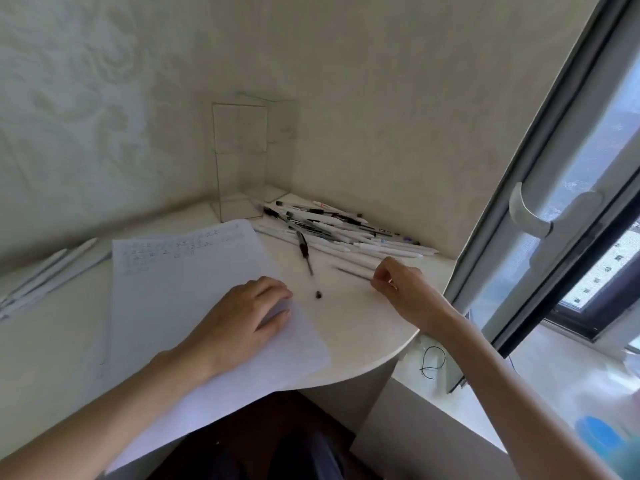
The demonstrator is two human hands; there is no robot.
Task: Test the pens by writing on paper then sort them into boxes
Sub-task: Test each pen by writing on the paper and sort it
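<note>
A white sheet of paper with faint scribbles near its top lies on the pale table. My left hand rests flat on the sheet's right part, fingers relaxed. My right hand pinches the end of a thin pen lying on the table. A black pen lies apart in front of a pile of black and white pens at the back right. A small black cap sits between my hands. Two clear boxes stand in the corner; I see no pens in them.
Several white pens lie at the table's left. A window frame with a white handle runs along the right. Below it, the sill carries a black cord and a blue object. Walls close in behind the table.
</note>
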